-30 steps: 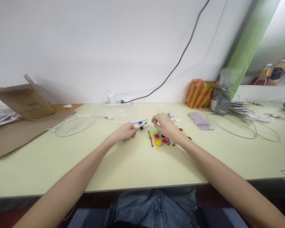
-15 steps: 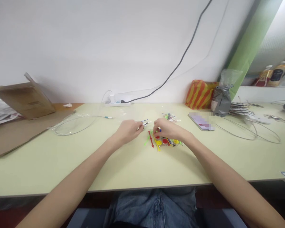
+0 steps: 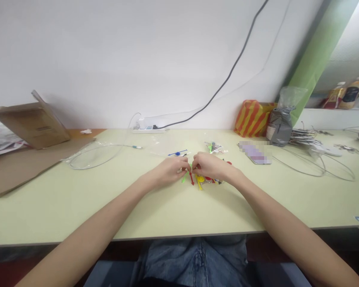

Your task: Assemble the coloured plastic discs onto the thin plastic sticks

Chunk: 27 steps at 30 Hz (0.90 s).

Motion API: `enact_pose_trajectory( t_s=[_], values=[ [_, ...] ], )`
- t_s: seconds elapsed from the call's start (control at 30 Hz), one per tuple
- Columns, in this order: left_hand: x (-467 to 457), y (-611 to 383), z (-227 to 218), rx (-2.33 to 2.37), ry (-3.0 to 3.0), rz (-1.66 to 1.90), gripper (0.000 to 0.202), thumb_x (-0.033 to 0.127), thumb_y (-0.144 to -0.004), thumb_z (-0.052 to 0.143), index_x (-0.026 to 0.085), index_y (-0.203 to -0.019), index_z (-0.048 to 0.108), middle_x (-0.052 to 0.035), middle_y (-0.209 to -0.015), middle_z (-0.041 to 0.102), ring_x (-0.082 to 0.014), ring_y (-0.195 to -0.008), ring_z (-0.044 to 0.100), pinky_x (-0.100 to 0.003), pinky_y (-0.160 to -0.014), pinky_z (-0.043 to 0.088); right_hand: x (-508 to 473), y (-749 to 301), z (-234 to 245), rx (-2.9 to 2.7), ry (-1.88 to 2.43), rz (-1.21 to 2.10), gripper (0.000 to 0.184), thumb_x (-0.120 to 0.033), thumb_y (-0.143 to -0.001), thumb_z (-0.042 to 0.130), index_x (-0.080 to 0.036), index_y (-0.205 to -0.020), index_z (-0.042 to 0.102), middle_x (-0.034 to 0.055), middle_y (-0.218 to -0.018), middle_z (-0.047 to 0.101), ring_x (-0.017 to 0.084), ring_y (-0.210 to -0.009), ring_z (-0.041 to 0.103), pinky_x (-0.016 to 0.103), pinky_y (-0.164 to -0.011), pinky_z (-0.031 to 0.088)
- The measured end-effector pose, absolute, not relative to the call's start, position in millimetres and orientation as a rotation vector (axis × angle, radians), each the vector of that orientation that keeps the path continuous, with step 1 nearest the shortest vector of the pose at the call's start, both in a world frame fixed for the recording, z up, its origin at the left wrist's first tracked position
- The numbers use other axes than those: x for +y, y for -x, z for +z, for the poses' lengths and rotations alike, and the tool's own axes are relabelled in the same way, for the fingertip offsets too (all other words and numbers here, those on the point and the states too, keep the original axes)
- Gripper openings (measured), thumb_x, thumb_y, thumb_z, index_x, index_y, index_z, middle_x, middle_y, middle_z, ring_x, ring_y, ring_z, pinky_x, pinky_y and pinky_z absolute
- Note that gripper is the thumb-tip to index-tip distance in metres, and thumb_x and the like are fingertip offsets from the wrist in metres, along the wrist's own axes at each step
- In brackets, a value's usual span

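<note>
On my feed the left hand (image 3: 170, 171) and right hand (image 3: 211, 166) meet at the top of a thin red plastic arrow stick (image 3: 192, 178), just left of a round yellow plastic disc (image 3: 200, 180). It points toward me, and I can't tell if either grip has hold.

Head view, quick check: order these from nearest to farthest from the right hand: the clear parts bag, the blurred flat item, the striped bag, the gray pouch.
1. Clear parts bag, just beyond the right hand.
2. Blurred flat item, to the hand's right on the table.
3. Striped bag, at the back by the wall.
4. Gray pouch, back right, beside the striped bag.
</note>
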State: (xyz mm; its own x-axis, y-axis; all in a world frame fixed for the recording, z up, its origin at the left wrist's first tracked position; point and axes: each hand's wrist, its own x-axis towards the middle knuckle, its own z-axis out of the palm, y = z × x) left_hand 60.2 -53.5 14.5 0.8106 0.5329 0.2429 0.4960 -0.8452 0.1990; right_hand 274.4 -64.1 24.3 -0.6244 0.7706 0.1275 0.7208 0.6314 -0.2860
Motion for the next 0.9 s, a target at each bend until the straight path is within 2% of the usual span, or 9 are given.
enact_pose_trajectory(
  t_s=[0.13, 0.37, 0.6, 0.77, 0.9],
  values=[
    [-52.3, -61.3, 12.5, 0.827, -2.862, 0.41, 0.031, 0.006, -0.087, 0.048, 0.02, -0.096, 0.073, -0.0041, -0.089, 0.066, -0.017, -0.079, 0.06, -0.027, -0.07, 0.041, -65.6, -270.1, 23.3, -2.616, 1.182, 0.172, 0.021, -0.009, -0.085, 0.059, -0.02, -0.074, 0.073, 0.005, -0.069, 0.059, 0.02, -0.085, 0.055, 0.027, -0.063, 0.034],
    [-48.1, -59.4, 10.0, 0.879, -2.89, 0.414, 0.023, 0.012, -0.091, 0.05, 0.021, -0.094, 0.072, -0.0045, -0.093, 0.068, -0.0184, -0.083, 0.063, -0.027, -0.072, 0.042, -67.0, -271.2, 26.5, -2.505, 1.247, 0.098, 0.019, -0.011, -0.091, 0.057, -0.018, -0.083, 0.073, 0.0073, -0.081, 0.066, 0.021, -0.089, 0.055, 0.029, -0.07, 0.037],
    [-41.3, -51.2, 14.0, 0.997, -2.898, 0.306, 0.019, 0.015, -0.092, 0.052, 0.02, -0.091, 0.071, -0.0043, -0.096, 0.069, -0.0187, -0.082, 0.064, -0.027, -0.068, 0.04, -65.2, -271.1, 24.2, -2.475, 1.292, 0.083, 0.019, -0.007, -0.09, 0.056, -0.018, -0.086, 0.071, 0.0063, -0.083, 0.066, 0.02, -0.088, 0.054, 0.029, -0.07, 0.035],
    [-44.4, -47.8, 25.7, 1.018, -2.872, 0.318, 0.02, 0.018, -0.093, 0.051, 0.02, -0.093, 0.071, -0.0043, -0.094, 0.07, -0.0184, -0.081, 0.063, -0.028, -0.069, 0.04, -55.6, -274.3, 18.6, -2.419, 1.358, -0.096, 0.024, -0.004, -0.09, 0.052, -0.018, -0.087, 0.071, 0.0084, -0.088, 0.066, 0.022, -0.091, 0.054, 0.031, -0.071, 0.036],
    [-41.0, -44.2, 29.4, 1.047, -2.985, 0.385, 0.025, 0.018, -0.095, 0.046, 0.019, -0.09, 0.07, -0.0057, -0.09, 0.068, -0.019, -0.081, 0.062, -0.028, -0.067, 0.038, -51.9, -274.5, 15.0, -2.323, 1.319, -0.185, 0.025, -0.008, -0.093, 0.05, -0.019, -0.105, 0.07, 0.0101, -0.101, 0.065, 0.026, -0.103, 0.053, 0.035, -0.081, 0.04]
  ],
)
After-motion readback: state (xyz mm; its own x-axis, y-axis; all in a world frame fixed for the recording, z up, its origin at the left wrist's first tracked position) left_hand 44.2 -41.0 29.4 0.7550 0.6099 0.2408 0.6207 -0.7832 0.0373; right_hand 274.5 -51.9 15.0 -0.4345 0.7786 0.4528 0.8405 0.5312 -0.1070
